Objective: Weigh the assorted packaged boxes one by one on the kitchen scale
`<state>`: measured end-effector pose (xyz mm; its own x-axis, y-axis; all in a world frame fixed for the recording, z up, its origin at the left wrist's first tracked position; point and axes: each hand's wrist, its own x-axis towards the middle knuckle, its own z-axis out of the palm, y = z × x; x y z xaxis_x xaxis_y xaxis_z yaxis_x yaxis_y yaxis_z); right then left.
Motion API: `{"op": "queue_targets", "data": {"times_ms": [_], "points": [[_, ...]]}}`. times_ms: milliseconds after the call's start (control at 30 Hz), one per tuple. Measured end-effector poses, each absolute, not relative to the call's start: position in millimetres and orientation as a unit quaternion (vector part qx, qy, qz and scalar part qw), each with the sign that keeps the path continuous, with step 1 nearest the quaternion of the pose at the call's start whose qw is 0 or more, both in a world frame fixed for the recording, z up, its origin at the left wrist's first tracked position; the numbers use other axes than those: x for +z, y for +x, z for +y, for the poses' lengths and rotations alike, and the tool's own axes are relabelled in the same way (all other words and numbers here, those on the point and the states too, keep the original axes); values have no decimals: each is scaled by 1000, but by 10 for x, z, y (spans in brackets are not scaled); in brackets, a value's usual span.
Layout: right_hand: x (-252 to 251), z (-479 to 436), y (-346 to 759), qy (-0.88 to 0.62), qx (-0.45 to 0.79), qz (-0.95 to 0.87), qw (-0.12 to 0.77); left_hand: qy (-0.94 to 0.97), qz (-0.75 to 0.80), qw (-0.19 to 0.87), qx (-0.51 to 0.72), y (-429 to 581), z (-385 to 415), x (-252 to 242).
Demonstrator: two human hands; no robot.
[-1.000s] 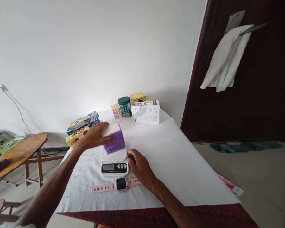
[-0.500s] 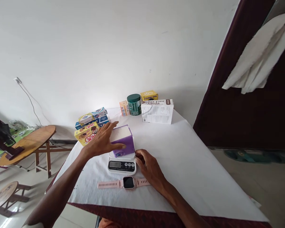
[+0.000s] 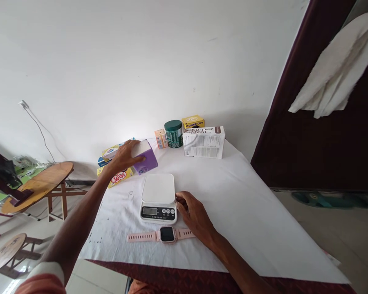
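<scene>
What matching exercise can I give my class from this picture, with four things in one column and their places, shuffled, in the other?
Things:
1. Purple-and-white pack
2. Digital scale
3. Pink-strapped watch
4. Green tub

Places:
A. Between the small orange box and the white Su-per Meal box
B. Closest of the four to the dark red border at the table's near edge
C. Held in the left hand
D. Beside the fingertips of the right hand

Pairs: 1-C, 2-D, 3-B, 4-A

A white towel [image 3: 333, 67] hangs against a dark door [image 3: 334, 153], slippers [image 3: 313, 199] below.
</scene>
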<state>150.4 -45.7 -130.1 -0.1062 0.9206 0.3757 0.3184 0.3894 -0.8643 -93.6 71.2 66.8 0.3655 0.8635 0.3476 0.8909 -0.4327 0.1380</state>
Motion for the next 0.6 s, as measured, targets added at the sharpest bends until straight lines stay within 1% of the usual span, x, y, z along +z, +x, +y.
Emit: {"op": "queue_targets", "data": {"times_ms": [233,433,600], "points": [[-1306,-451,1480,-462,323,-672,481,-797,-588,46,-132,-1189,1189,426],[-1284,-467,1498,-459,331,-671,479,-793,-594,75,-108,-1261,1234,224],[-1296,-460,1492,-457,316,-678,480,-798,-585,101,-105,-1228,1197,208]]}}
